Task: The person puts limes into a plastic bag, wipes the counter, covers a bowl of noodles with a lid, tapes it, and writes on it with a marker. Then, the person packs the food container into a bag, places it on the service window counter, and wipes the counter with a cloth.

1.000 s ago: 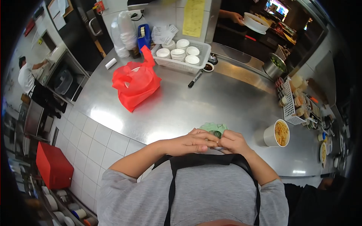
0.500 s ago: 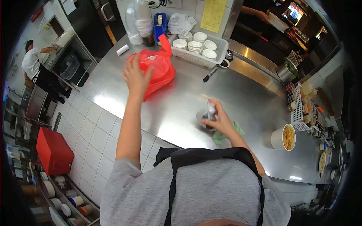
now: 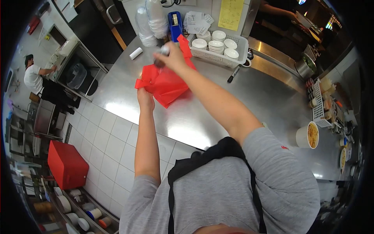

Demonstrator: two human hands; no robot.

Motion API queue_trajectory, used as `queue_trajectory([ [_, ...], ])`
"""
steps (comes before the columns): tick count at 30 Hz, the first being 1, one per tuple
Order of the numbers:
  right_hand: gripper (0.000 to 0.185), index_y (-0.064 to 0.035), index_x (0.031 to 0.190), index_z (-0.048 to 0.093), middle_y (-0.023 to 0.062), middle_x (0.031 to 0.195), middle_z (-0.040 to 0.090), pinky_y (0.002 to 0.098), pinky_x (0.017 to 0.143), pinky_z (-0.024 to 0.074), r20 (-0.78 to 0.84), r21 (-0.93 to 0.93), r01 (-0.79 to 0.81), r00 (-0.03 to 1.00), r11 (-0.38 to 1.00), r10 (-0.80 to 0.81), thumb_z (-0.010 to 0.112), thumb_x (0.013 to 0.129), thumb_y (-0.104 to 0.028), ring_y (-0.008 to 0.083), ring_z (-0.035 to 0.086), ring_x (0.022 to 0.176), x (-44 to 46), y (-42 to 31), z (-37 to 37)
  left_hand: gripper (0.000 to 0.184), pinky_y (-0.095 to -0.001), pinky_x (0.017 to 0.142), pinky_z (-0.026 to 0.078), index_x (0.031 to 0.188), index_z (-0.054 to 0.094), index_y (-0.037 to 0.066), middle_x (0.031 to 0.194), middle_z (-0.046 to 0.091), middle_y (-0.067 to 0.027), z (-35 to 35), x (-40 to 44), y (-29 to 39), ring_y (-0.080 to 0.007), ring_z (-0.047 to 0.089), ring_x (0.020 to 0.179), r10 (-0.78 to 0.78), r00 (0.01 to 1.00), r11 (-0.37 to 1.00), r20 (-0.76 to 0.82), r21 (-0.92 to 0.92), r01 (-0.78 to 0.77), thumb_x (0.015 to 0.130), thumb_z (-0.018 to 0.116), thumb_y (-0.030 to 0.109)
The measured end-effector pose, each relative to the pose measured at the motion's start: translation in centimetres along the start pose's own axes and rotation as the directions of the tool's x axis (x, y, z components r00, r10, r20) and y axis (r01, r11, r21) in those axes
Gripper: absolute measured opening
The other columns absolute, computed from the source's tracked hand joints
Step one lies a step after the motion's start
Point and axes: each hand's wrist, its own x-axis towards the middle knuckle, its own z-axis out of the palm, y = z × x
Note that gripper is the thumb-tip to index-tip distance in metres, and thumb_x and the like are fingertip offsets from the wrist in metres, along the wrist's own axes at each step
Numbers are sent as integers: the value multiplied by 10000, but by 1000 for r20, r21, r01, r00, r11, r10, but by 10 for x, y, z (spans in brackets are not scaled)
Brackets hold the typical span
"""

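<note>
Red bag (image 3: 171,86) sits on the far left part of the metal table (image 3: 241,103), its sides crumpled and one handle standing up toward the wall. The left hand (image 3: 145,97) has its grip closed on the bag's near left edge, the fingertips mostly hidden by the red material. The right hand (image 3: 175,58) reaches across above the bag, its grip curled around a small dark item (image 3: 159,62) with a whitish top, too blurred to make out further. A white roll (image 3: 136,53) lies just to the left of the bag. Behind it stands a blue tape dispenser (image 3: 175,28), and to the right a white basket (image 3: 223,60) holds stacked small dishes (image 3: 216,45). A black marker (image 3: 233,74) lies near the basket; a noodle cup (image 3: 302,137) stands well apart, farther right.
</note>
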Motion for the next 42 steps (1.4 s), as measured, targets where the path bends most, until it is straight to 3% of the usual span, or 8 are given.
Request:
queue_trajectory([
  [8,403,-65,966,613,145,978,574,393,863,394,599,-494,-26,714,869,362,505,845,-434,294,538,917,-57,-14,-10,370,-245,847,388,1217,417,7,1087,517,-84,28,18,62,-155,507,967,172,972,955,162,214,-205,853,462,56],
  [10,425,-77,971,612,114,983,576,398,844,401,458,-325,376,866,868,-204,534,809,-462,312,530,933,-73,-16,-34,470,-241,855,368,1260,382,48,1153,461,-91,48,10,81,-147,481,954,216,928,886,303,338,-317,812,522,24],
  [13,328,-73,1002,590,94,972,561,366,821,428,303,-194,369,904,909,-303,575,825,-348,250,554,855,-106,-31,-101,665,-351,976,257,1302,362,67,1215,397,-144,64,-26,98,-261,354,1129,464,699,171,544,719,-674,719,681,109],
  [17,272,-79,1048,564,32,983,566,275,768,453,671,-29,-480,641,877,373,624,808,-192,113,537,909,-219,-59,-201,488,-344,868,320,1155,434,-9,1139,436,-145,21,-86,44,-267,394,1043,528,621,129,579,668,-733,747,666,125],
  [30,418,-67,895,598,140,895,596,366,762,427,272,-464,-725,431,509,861,587,735,-453,293,543,893,-546,96,-274,621,-506,1006,244,1237,401,101,1336,300,-167,-89,-278,-103,-431,190,1275,-225,563,187,795,603,-776,660,601,-15],
  [33,405,-57,920,587,144,923,599,360,766,435,125,-409,-753,513,515,849,618,738,-417,296,554,902,-535,102,-281,591,-486,981,285,1233,399,85,1302,344,-147,-97,-292,-125,-383,268,1246,-659,1,548,752,481,-684,684,609,30],
  [36,404,-63,930,594,155,958,605,372,760,440,262,-565,-653,437,504,861,619,739,-418,304,563,923,-510,74,-303,599,-453,885,371,1242,393,62,1205,444,-149,-73,-301,-174,-329,478,1036,-650,357,32,671,494,-869,704,652,116],
  [42,243,-123,946,617,60,917,609,337,647,451,-90,-436,-284,958,854,272,616,789,-308,197,585,804,-395,-18,-349,318,-287,747,462,1138,507,54,926,601,-91,137,-309,-133,-149,588,800,-773,-611,474,172,797,-374,842,507,167],
])
